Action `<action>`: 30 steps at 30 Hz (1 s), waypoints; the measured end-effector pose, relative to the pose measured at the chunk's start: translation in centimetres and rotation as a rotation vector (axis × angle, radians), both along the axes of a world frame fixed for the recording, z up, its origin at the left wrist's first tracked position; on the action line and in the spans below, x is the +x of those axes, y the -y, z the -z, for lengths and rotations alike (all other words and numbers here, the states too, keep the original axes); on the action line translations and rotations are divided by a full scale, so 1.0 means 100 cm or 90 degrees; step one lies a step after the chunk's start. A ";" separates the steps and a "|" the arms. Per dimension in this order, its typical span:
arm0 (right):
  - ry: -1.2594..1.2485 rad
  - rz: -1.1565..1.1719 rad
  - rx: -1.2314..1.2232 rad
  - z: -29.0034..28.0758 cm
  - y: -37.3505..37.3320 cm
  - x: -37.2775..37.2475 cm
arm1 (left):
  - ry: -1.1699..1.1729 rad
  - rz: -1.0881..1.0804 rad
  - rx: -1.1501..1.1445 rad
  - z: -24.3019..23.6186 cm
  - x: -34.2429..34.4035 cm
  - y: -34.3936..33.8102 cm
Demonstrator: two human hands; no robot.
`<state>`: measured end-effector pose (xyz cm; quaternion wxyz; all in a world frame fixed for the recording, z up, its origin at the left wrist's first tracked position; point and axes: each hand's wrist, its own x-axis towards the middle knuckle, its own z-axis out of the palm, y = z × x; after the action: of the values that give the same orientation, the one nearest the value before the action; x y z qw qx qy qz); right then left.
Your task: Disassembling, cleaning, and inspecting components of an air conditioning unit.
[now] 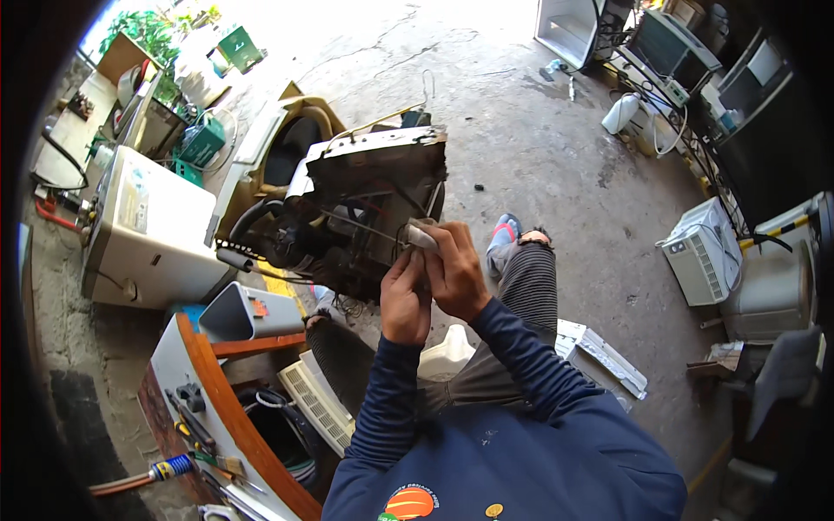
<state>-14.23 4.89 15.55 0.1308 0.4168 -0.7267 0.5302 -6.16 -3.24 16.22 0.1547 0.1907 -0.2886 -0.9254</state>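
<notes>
A dismantled appliance chassis with a pale metal panel, rusty edges, dark motor parts and loose wiring stands in front of me. At its right side my right hand is closed on a small pale grey part among the wires, which I cannot name more exactly. My left hand is just below and beside it, fingers pinched on something I cannot make out, partly hidden behind the fingertips.
A white boxy appliance is at left. At lower left a wood-edged table holds pliers, a brush and a spray can. A white air-conditioner unit sits at right, appliances along the back right. Panels lie beside my legs.
</notes>
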 end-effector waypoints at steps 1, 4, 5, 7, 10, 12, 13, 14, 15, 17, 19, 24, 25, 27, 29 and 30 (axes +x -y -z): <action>0.096 -0.004 -0.014 0.007 0.002 0.000 | 0.028 -0.025 -0.002 -0.001 0.000 -0.003; 0.176 -0.001 -0.043 0.006 -0.001 0.002 | 0.040 -0.036 -0.021 0.005 0.001 -0.003; 0.167 -0.005 -0.058 0.004 0.000 0.005 | 0.032 -0.032 -0.041 0.011 0.003 0.001; 0.152 -0.014 -0.088 0.000 0.002 0.007 | 0.017 -0.024 -0.081 0.019 0.005 0.007; 0.283 -0.001 -0.063 0.000 -0.006 0.007 | 0.031 -0.033 -0.073 0.015 0.007 -0.001; 0.418 0.015 -0.036 0.001 -0.010 0.007 | 0.047 -0.040 -0.064 0.013 0.007 -0.005; 0.418 0.016 -0.036 0.000 -0.008 0.007 | 0.047 -0.039 -0.063 0.013 0.006 -0.004; 0.338 0.014 -0.057 -0.002 -0.006 0.008 | 0.033 -0.035 -0.058 0.014 0.006 -0.001; 0.258 0.013 -0.078 -0.004 -0.002 0.009 | 0.019 -0.031 -0.052 0.015 0.006 0.002; 0.099 0.011 -0.117 -0.006 0.001 0.010 | -0.009 -0.023 -0.042 0.016 0.005 0.006; 0.111 0.016 -0.131 -0.002 0.003 0.007 | 0.003 -0.026 -0.051 0.016 0.002 0.006; 0.647 -0.032 -0.326 -0.001 -0.023 -0.027 | 0.031 -0.024 -0.043 0.002 0.005 0.001; 0.658 0.009 -0.401 -0.001 -0.027 -0.033 | 0.004 -0.006 -0.012 -0.004 0.004 0.003; 0.764 -0.072 -0.529 0.000 -0.042 -0.040 | -0.054 0.031 0.049 -0.011 0.004 0.007; 0.769 -0.102 -0.513 -0.009 -0.048 -0.035 | -0.045 0.026 0.044 -0.012 0.004 0.010; 0.763 -0.126 -0.502 -0.017 -0.052 -0.032 | -0.043 0.032 0.041 -0.011 0.005 0.010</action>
<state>-17.40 10.08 17.22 -0.1979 0.0399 -0.3871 0.8997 -5.66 -4.21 17.37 0.1346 0.1569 -0.2583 -0.9437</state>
